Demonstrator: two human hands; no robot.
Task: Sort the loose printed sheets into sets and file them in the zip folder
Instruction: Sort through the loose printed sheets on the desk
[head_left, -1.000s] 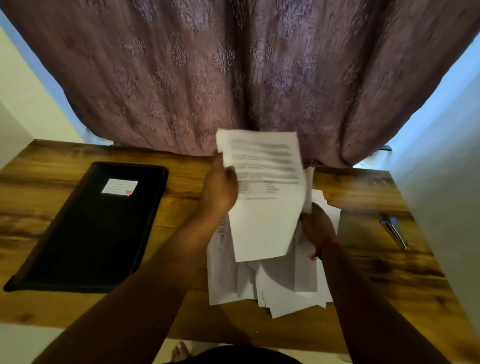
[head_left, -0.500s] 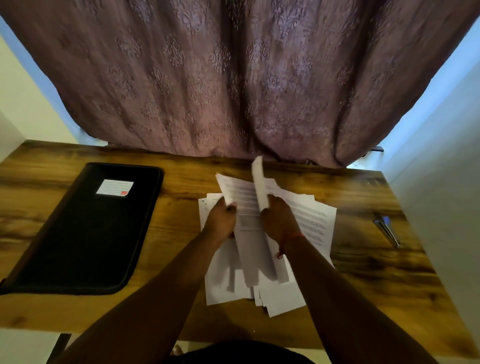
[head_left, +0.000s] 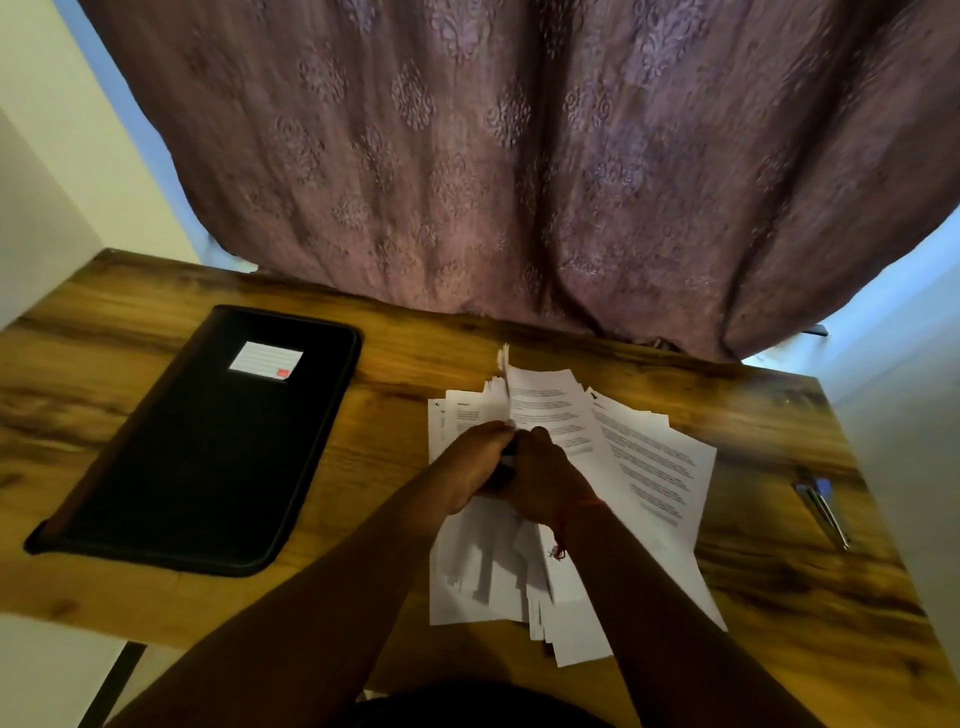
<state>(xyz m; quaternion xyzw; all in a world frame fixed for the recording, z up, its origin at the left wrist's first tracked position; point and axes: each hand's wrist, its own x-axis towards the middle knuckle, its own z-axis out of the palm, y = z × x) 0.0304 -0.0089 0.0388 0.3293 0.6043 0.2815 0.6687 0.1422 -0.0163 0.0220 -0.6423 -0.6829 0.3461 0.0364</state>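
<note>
Printed sheets (head_left: 639, 467) are fanned loose at desk (head_left: 395, 364) centre-right. A few sheets are held upright, pinched between left hand (head_left: 467, 470) and right hand (head_left: 545, 478), which are pressed together. Zip folder (head_left: 208, 441) lies closed at left, well apart. Pen (head_left: 821, 512) lies near right edge. Curtain (head_left: 519, 156) hangs behind the desk.

Head-worn view, forward and down over wooden desk (head_left: 779, 597), close.
</note>
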